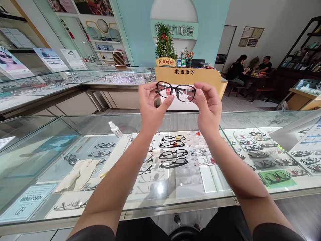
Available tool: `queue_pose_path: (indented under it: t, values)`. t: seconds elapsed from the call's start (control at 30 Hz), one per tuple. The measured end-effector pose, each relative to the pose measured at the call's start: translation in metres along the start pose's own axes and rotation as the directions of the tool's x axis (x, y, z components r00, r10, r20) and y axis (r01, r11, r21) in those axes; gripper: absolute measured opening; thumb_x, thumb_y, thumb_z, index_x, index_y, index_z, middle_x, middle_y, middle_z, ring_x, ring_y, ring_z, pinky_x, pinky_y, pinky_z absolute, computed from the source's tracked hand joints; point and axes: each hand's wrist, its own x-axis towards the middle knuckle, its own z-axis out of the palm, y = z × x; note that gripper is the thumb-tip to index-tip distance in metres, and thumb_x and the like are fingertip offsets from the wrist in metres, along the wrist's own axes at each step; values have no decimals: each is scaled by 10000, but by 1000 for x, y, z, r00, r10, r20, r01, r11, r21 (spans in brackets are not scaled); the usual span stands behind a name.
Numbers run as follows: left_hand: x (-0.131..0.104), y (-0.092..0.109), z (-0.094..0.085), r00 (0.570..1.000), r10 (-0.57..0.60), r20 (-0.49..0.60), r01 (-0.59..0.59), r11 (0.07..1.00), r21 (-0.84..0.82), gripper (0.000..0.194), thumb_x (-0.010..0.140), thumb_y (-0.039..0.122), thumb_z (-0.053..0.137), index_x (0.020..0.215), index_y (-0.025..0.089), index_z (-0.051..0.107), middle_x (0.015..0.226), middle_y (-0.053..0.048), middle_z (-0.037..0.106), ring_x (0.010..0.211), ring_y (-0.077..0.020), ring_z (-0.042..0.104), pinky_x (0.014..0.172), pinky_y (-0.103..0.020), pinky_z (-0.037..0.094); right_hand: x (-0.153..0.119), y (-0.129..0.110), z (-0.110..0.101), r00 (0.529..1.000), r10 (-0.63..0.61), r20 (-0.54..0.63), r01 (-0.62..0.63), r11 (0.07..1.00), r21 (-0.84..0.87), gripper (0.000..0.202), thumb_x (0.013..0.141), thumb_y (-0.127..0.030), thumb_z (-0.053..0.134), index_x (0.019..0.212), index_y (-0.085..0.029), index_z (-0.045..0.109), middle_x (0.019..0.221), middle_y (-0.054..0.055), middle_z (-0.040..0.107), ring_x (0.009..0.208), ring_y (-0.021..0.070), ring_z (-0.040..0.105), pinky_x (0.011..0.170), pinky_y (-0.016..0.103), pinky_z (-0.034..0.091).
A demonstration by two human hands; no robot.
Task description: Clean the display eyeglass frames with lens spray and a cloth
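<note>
A pair of black-framed eyeglasses (174,90) is raised above the glass display case (180,197), lenses spread between both hands. My left hand (152,106) pinches the frame at its left end, the thumb near the lower rim of the left lens. At the right end, my right hand (208,106) grips the frame between thumb and fingers. The temple arms are mostly hidden behind the lenses and fingers. Below, a column of black glasses (173,154) lies inside the case.
On the case top are a white spray bottle (115,129) and a beige cloth (77,174). More glasses (253,148) fill the case at right. Beyond stand a wooden cashier counter (208,74) and a potted plant (165,43). Two people (238,72) sit at a far table.
</note>
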Motion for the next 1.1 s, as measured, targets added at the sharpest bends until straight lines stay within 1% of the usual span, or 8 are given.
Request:
queue_pose_path:
  t: [0.17, 0.27, 0.33, 0.4, 0.53, 0.73, 0.9, 1.1]
  values:
    - [5, -2, -7, 1000, 13, 9, -13, 1000, 10, 712, 915, 774, 783, 1410, 364, 477, 1477, -124, 692, 1347, -305, 731, 1179, -563, 590, 8, 5, -14, 995, 70, 66, -69, 998, -10, 221, 1117, -459, 578, 1212, -303, 702, 1223, 62, 798, 1162, 227, 787, 1041, 446, 673]
    - [7, 7, -13, 998, 43, 46, -46, 997, 61, 681, 912, 672, 844, 1425, 368, 515, 1536, -119, 677, 1373, -321, 718, 1196, -582, 570, 16, 2, -28, 996, -7, 84, 19, 989, -146, 172, 1073, -402, 657, 1192, -317, 746, 1282, 49, 803, 1227, 239, 762, 1098, 470, 633]
    - [8, 16, -17, 992, 86, 92, -96, 989, 112, 683, 899, 625, 877, 1437, 372, 541, 1566, -110, 669, 1431, -345, 686, 1216, -596, 547, 20, -2, -34, 985, -85, 151, 122, 961, -250, 138, 1034, -371, 727, 1151, -322, 783, 1273, 49, 805, 1260, 258, 742, 1143, 503, 597]
    - [9, 25, -20, 979, 134, 157, -159, 974, 164, 695, 886, 611, 892, 1446, 366, 561, 1571, -110, 676, 1482, -375, 652, 1240, -615, 518, 21, -6, -37, 964, -115, 242, 187, 935, -301, 88, 1011, -344, 767, 1078, -309, 813, 1239, 59, 805, 1267, 273, 738, 1177, 532, 565]
    - [10, 37, -21, 952, 184, 245, -243, 940, 238, 726, 850, 650, 906, 1429, 357, 581, 1581, -114, 689, 1521, -409, 622, 1260, -642, 491, 20, -6, -35, 949, -66, 308, 169, 932, -320, 60, 1010, -318, 771, 1005, -288, 823, 1232, 79, 797, 1232, 282, 755, 1164, 553, 556]
    - [9, 43, -20, 954, 152, 259, -220, 940, 259, 658, 915, 660, 838, 1431, 337, 588, 1585, -115, 693, 1506, -393, 639, 1234, -625, 529, 21, -3, -36, 927, -23, 375, 132, 954, -268, 101, 1034, -320, 740, 970, -280, 807, 1194, 71, 814, 1200, 261, 750, 1130, 521, 576]
    - [6, 43, -20, 951, 131, 282, -202, 950, 239, 663, 953, 596, 827, 1498, 331, 558, 1523, -104, 714, 1411, -347, 702, 1183, -533, 589, 22, -1, -36, 914, -11, 406, 119, 964, -240, 128, 1047, -347, 731, 969, -269, 796, 1217, 77, 808, 1194, 259, 744, 1131, 513, 567]
    - [3, 42, -16, 948, 91, 305, -132, 985, 115, 628, 999, 580, 790, 1488, 328, 487, 1494, -106, 695, 1279, -299, 763, 1118, -509, 632, 21, 1, -34, 908, 34, 418, 51, 980, -191, 175, 1045, -391, 732, 977, -243, 796, 1233, 101, 797, 1212, 275, 731, 1146, 494, 541]
